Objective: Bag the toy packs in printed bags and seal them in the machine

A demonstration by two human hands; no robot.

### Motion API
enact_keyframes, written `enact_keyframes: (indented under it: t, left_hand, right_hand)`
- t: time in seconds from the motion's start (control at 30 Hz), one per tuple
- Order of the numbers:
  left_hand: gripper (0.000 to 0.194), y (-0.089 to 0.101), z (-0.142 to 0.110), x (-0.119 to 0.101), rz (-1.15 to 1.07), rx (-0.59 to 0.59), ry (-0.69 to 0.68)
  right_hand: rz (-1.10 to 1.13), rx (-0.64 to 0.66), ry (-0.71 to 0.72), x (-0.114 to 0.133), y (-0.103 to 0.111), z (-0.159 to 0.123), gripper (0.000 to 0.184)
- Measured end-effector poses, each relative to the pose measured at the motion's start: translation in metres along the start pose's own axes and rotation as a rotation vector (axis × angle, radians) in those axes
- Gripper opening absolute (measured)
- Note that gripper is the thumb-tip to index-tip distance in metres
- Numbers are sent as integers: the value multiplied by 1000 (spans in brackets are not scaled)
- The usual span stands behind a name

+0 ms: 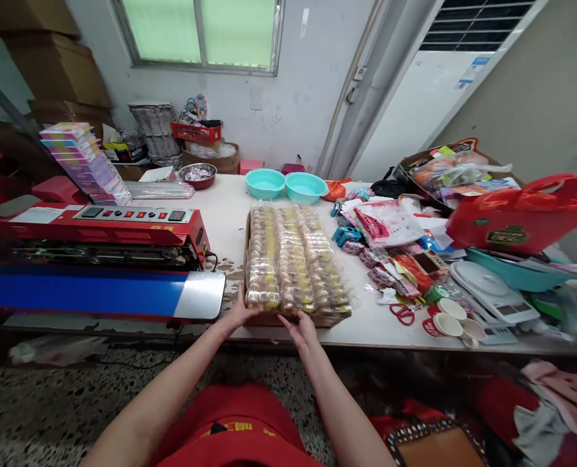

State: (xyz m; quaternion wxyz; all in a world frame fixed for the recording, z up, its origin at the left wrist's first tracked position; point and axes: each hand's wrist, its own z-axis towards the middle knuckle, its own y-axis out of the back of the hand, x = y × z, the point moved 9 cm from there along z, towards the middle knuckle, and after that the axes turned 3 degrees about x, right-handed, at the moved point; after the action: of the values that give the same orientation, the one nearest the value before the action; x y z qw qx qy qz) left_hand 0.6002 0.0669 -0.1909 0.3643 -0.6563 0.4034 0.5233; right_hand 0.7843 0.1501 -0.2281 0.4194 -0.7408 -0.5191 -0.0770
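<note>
A shallow cardboard box sits at the front of the white table, packed with long clear-wrapped packs of round golden-brown pieces in three rows. My left hand grips the box at its near left corner, with the thumb up along the side. At the middle of the box's front edge, my right hand holds on, its fingertips partly hidden against the cardboard and packs.
A red sealing machine with a blue belt stands left. Two turquoise basins are behind the box. To the right lie red scissors, paper cups, a white scale and a red bag.
</note>
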Motion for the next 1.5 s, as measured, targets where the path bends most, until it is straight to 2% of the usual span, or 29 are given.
enact_keyframes:
  t: [0.07,0.13,0.23,0.3,0.37,0.4,0.43,0.5,0.57,0.63,0.7,0.77,0.83,0.9,0.97,1.03,1.1,1.2,1.3,1.5]
  left_hand:
    - [135,19,13,-18,106,-22,-20]
    - [123,37,19,-47,277,-57,-139]
    - [81,44,17,-102,653,-52,-418]
    - [49,36,13,-130,882,22,-574]
    - [25,26,11,-146,1029,122,-671]
    - [18,22,10,-151,1075,169,-702]
    - [14,18,9,-153,1109,212,-723]
    - [12,13,7,-154,1148,279,-754]
    - [15,9,7,-153,1184,336,-769]
    - [17,6,8,-151,1224,392,-770]
    - [15,5,10,-156,1242,428,-760]
    - [9,11,15,-175,1200,399,-755]
    - [6,22,18,-206,1085,337,-755]
    - [14,33,20,-238,885,340,-732]
    - [21,45,22,-263,581,382,-632]
    - [24,62,24,-274,228,358,-470]
    - [34,82,26,-269,-48,246,-320]
    - [38,111,22,-238,-196,72,-159]
    - [35,139,15,-188,-276,-86,-31]
    - [38,188,-4,-80,-398,-436,180]
  right_hand:
    - [6,9,13,1,-19,15,20]
    - [14,17,23,0,-29,24,18]
    - [-46,22,25,-5,-22,19,16]
    - [-209,-106,165,8,-4,-2,32]
    - [-477,-297,507,44,4,-40,58]
    - [-641,-344,721,64,-6,-64,64]
    - [-827,-318,925,78,-29,-84,64]
    - [-1249,-56,1221,84,-92,-107,46]
    - [-1620,254,1328,71,-140,-108,21]
    - [-1859,432,1332,64,-162,-97,5]
    - [-1965,493,1302,70,-171,-88,4]
    - [-1966,540,1272,85,-181,-90,5]
    - [-1866,623,1258,104,-200,-108,9]
    - [-1697,709,1219,123,-228,-131,15]
    - [-1504,736,1127,138,-257,-147,18]
    - [-1314,698,1032,145,-281,-151,19]
    - [-1149,641,965,143,-296,-145,21]
    - [-963,605,819,115,-303,-117,25]
    - [-875,609,604,65,-295,-85,27]
    - [-785,556,245,-42,-263,-35,33]
